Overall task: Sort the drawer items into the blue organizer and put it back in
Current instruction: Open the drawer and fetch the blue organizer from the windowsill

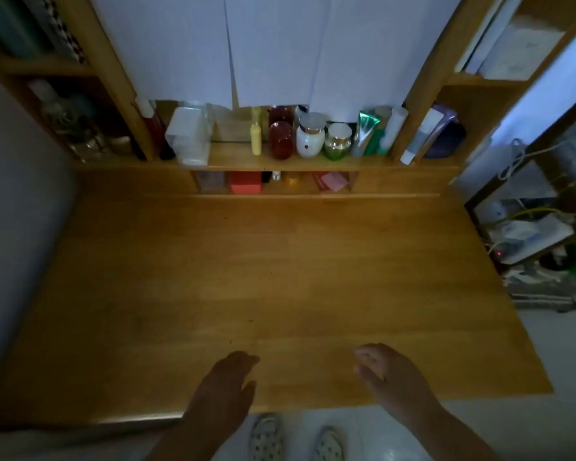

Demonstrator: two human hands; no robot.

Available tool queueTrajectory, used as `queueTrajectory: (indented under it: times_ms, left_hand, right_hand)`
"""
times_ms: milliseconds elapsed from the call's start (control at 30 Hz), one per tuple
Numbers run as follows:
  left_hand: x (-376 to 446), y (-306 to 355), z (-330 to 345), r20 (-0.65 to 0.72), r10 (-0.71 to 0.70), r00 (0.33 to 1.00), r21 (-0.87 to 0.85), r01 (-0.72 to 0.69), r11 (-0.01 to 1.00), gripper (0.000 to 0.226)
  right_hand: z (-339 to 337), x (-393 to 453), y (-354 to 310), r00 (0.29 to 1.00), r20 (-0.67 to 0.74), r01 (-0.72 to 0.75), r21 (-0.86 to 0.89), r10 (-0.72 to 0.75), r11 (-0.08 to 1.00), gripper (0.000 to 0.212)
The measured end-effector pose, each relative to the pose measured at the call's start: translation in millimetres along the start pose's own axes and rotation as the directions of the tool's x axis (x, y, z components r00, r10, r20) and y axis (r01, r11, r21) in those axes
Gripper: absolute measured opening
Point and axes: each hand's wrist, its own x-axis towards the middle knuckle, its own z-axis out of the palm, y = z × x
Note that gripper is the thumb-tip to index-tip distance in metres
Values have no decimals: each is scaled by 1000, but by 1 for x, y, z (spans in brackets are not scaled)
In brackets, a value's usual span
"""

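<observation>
My left hand (225,384) hovers over the near edge of the wooden desk (280,261), fingers relaxed and holding nothing. To its right, my right hand (389,377) hangs over the same edge with loosely bent fingers, also holding nothing. No blue organizer and no drawer show in this view. The room is dim.
A low shelf (373,163) at the desk's back carries bottles and jars, among them a white jar (310,136), a red bottle (281,139) and a green jar (337,143). Small boxes sit in the slot beneath. A wire rack (539,227) stands at the right. My slippers (266,437) are below the desk edge.
</observation>
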Motion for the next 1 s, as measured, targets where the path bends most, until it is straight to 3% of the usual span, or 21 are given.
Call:
queueTrajectory:
  times_ms: [133,400,467,533,600,667,700,767,800,833,900,1000]
  left_hand:
    - [3,6,30,22,-16,1000,207,11,978,56]
    - [-1,2,69,-61,-95,994,283,108,953,55]
    - [-1,2,69,-99,-94,991,255,116,960,54]
    - [0,3,67,-126,-90,988,250,119,961,53]
    - [0,5,64,-141,-80,987,223,111,968,52]
    - [-1,6,65,-165,-68,984,214,103,971,51]
    - [-2,6,66,-177,-59,982,221,98,970,50]
    - [-3,4,69,-201,-33,979,255,85,963,51]
    - [-4,3,70,-211,-20,977,274,78,958,52]
    - [-4,3,71,-219,-6,976,288,70,955,53]
    - [-4,0,73,-236,9,972,303,65,951,54]
    - [-3,-3,77,-245,25,969,342,62,938,57]
  right_hand:
    - [27,7,33,999,-43,-40,-283,29,958,46]
    - [84,-8,91,957,-133,187,-399,-258,898,73]
    - [93,-17,95,951,-145,178,-463,-272,868,68]
    - [105,-30,90,897,-277,248,-327,-343,912,57]
    - [125,-46,85,815,-472,370,-24,-337,929,17]
    - [144,-53,79,922,-387,206,427,-28,880,16]
    - [153,-47,77,966,-203,24,682,158,731,16]
    - [164,-21,80,908,219,-302,934,357,193,29]
    - [167,-8,82,871,351,-338,936,344,-98,41]
    - [167,4,82,861,396,-298,901,318,-313,54]
    - [169,25,81,871,374,-180,846,318,-502,68]
    - [175,40,76,874,359,-143,834,327,-533,68]
